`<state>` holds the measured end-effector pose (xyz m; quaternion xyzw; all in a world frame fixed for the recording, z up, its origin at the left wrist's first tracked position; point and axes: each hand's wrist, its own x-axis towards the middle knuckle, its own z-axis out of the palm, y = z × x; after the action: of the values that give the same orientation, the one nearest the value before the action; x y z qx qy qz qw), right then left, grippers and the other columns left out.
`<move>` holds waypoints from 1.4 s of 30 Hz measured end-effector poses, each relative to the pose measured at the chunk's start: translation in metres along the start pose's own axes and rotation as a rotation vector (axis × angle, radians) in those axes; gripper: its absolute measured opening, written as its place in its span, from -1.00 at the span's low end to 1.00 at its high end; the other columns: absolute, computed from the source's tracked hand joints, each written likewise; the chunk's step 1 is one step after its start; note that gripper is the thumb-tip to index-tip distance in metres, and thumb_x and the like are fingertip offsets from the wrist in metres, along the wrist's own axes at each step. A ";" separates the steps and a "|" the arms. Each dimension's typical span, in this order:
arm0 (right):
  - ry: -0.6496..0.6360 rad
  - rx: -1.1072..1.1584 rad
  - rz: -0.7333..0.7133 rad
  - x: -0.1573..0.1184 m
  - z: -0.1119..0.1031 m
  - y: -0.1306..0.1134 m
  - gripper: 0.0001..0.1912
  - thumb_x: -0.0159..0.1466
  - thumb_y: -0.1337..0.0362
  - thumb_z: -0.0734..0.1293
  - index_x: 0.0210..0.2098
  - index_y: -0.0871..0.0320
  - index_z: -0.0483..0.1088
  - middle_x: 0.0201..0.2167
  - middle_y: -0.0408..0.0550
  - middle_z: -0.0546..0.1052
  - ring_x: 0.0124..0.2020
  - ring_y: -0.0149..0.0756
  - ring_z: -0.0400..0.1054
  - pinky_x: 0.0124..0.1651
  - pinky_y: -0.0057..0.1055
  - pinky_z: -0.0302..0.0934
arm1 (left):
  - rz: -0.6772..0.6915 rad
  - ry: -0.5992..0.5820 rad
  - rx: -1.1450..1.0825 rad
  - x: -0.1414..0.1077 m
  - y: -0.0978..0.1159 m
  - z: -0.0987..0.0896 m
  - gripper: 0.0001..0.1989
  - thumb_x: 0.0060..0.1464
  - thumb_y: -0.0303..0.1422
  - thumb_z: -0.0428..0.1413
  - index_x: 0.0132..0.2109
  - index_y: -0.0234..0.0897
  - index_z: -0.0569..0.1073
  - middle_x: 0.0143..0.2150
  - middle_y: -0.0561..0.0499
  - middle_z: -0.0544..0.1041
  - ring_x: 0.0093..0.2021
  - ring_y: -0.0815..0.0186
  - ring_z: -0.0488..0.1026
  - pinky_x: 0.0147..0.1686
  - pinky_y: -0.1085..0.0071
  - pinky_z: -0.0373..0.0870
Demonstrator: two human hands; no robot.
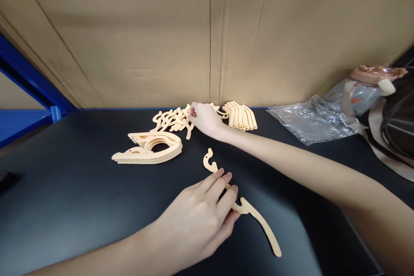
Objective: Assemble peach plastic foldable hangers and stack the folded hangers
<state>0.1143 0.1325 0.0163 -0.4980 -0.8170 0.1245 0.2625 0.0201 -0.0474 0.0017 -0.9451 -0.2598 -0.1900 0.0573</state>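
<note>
My left hand (207, 211) is closed over a cream plastic folding-hanger piece on the black table, fingers laid across its middle. A curved hook (208, 161) sticks out beyond the fingertips, and a long bent arm (263, 224) extends toward the lower right. At the back, my right hand (205, 118) pinches a cream hanger hook at the edge of a loose pile of hook pieces (174, 118); the fingertips are partly hidden. Just right of this hand lies a neat row of curved hanger arms (241, 116). Several folded hangers (152, 151) are stacked left of centre.
A cardboard wall (145, 43) stands behind the black tabletop (80, 194). At the right are a crumpled clear plastic bag (307, 118), a strapped drinking bottle (365, 90) and a dark bag (394, 125). A blue metal frame (35, 79) rises at the left.
</note>
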 end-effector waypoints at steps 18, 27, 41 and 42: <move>-0.046 -0.205 -0.202 -0.084 -0.092 0.028 -0.81 0.35 0.22 0.23 -0.34 0.15 0.41 -0.47 -0.19 0.48 -0.45 -0.42 0.31 -0.36 -0.45 0.06 | -0.280 0.003 0.013 -0.001 -0.021 0.003 -0.62 0.32 -0.40 -0.11 0.22 -0.41 0.28 0.23 -0.27 0.39 0.25 0.04 0.32 0.15 0.03 0.38; -0.495 -0.240 -0.203 -0.208 -0.107 0.014 -0.77 0.27 0.13 0.36 -0.40 0.10 0.29 -0.46 -0.24 0.41 -0.45 -0.38 0.27 -0.38 -0.41 0.03 | -0.263 0.054 0.036 -0.001 -0.020 0.007 -0.60 0.25 -0.52 -0.10 0.21 -0.44 0.26 0.18 -0.20 0.45 0.15 0.14 0.42 0.08 0.19 0.42; -0.280 -0.377 -0.458 -0.188 -0.072 0.007 -0.86 0.34 0.37 0.17 -0.26 0.18 0.36 -0.36 -0.11 0.49 -0.37 -0.27 0.37 -0.27 -0.33 0.16 | -0.159 0.053 -0.032 0.004 -0.023 0.002 -0.61 0.20 -0.43 0.16 0.13 -0.38 0.28 -0.14 -0.05 0.53 -0.18 0.17 0.43 -0.23 0.27 0.35; -0.288 -0.352 -0.454 -0.187 -0.072 0.006 -0.86 0.34 0.38 0.16 -0.26 0.18 0.35 -0.36 -0.11 0.48 -0.36 -0.28 0.37 -0.27 -0.34 0.16 | -0.156 0.053 -0.045 0.004 -0.024 0.002 -0.62 0.20 -0.42 0.16 0.13 -0.36 0.28 -0.14 -0.04 0.53 -0.17 0.17 0.42 -0.23 0.27 0.35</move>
<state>0.2269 -0.0332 0.0159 -0.3180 -0.9450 -0.0112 0.0750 0.0117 -0.0245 0.0021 -0.9177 -0.3265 -0.2247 0.0281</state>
